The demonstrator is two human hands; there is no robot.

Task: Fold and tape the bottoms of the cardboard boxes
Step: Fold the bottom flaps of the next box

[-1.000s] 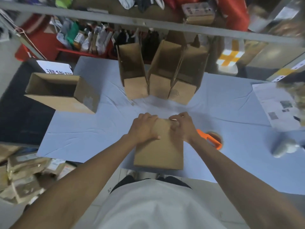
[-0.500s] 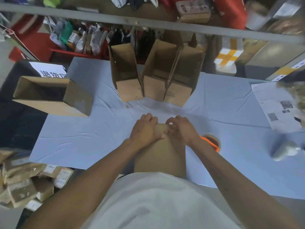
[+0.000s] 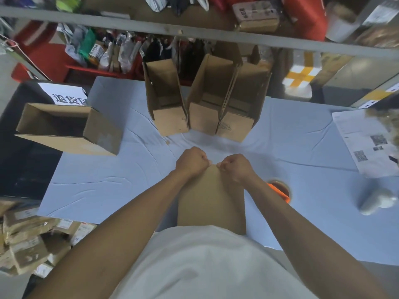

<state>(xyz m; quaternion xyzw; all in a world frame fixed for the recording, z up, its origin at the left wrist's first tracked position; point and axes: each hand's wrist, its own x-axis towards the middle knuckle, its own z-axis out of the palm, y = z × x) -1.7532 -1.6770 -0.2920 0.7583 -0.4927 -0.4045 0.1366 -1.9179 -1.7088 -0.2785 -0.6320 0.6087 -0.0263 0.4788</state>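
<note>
A person in a white shirt (image 3: 203,266) stands at the near edge of a table covered in pale blue cloth (image 3: 112,180). A flattened cardboard box (image 3: 211,201) lies against the person's front, its near end at the table edge and its far end pointing across the table. The left hand (image 3: 191,161) and the right hand (image 3: 236,168) sit side by side at that far end, both with fingers curled tight and clenched onto the cardboard edge, knuckles up. The hands are close together, a small gap between them.

Just beside the right forearm, partly hidden by it, a tape roll with an orange dispenser (image 3: 280,190) rests on the cloth.

Across the table, three erected boxes (image 3: 205,104) stand in a row, touching one another, open mouths tilted toward the person. A fourth open box (image 3: 64,128) lies on its side at the left end of the table, overhanging a black surface that carries a white printed sign (image 3: 64,94).

At the right end lie printed sheets (image 3: 364,143) with square codes, and near them a grey blurred object (image 3: 376,200) that I cannot identify. Wrapped parcels (image 3: 30,240) are heaped on the floor at lower left. A grey shelf rail (image 3: 194,31) crosses the far side, with mixed goods above and behind it.
</note>
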